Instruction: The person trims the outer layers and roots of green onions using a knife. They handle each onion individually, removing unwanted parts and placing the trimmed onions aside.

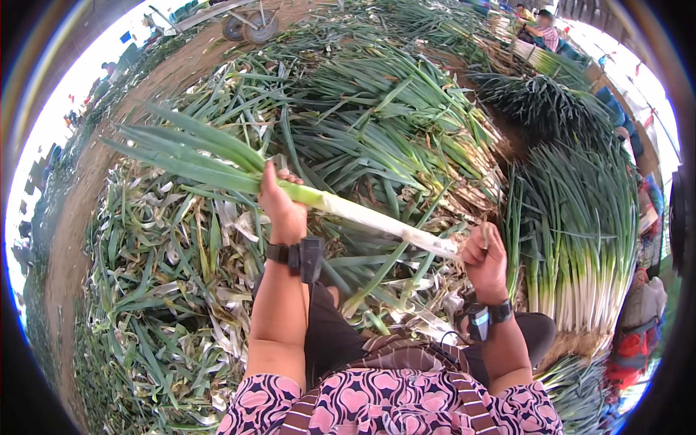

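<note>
A long leek or Welsh onion [370,215] lies slantwise before me, its green leaves to the upper left and its white shaft to the lower right. My left hand [284,204] is closed around it where the leaves meet the shaft. At the root end is my right hand [484,250], fingers curled, with what looks like a small pale strip at the fingertips; whether it also grips the roots is not clear. A heap of untrimmed stalks with brown roots [380,136] lies beyond the shaft.
Peeled leaves and skins [179,304] cover the ground at left. White-shafted stalks stand in a dense row [582,244] at right, with dark green bundles [549,109] behind. A wheeled cart [255,24] is on the dirt path. Another person [544,32] sits at the upper right.
</note>
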Motion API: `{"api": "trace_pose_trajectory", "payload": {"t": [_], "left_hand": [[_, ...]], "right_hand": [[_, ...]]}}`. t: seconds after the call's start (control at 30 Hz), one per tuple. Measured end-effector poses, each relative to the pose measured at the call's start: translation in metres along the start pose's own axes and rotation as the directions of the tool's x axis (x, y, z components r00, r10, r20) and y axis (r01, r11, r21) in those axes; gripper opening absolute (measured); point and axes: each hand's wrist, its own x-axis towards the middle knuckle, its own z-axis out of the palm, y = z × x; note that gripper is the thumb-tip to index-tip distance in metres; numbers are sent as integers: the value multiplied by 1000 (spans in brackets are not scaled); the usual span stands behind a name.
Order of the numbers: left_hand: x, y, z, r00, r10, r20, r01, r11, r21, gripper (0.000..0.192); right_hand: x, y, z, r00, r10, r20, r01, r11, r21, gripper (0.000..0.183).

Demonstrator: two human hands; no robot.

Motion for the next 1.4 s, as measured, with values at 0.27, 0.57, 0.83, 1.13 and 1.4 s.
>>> {"api": "trace_pose_trajectory", "payload": {"t": [0.27, 0.57, 0.83, 1.13, 1.4], "left_hand": [[44, 33, -34, 977, 122, -176, -131, 991, -41, 24], [55, 44, -51, 986, 14, -166, -27, 996, -81, 30], [28, 23, -25, 977, 94, -193, -93, 996, 13, 28], [-11, -19, -2, 998, 57, -5, -57, 995, 86, 33], [-10, -29, -14, 998, -45, 53, 41, 996, 81, 30]], "right_hand": [[-24, -85, -71, 920, -193, -342, 94, 953, -287, 19], [-38, -199, -253, 505, -595, -625, 221, 789, -573, 24], [-9, -39, -70, 999, 25, -37, -41, 155, -987, 32], [73, 143, 84, 782, -133, 609, 606, -68, -792, 46], [112, 162, 76, 820, -428, 380, 499, 209, -841, 20]]}}
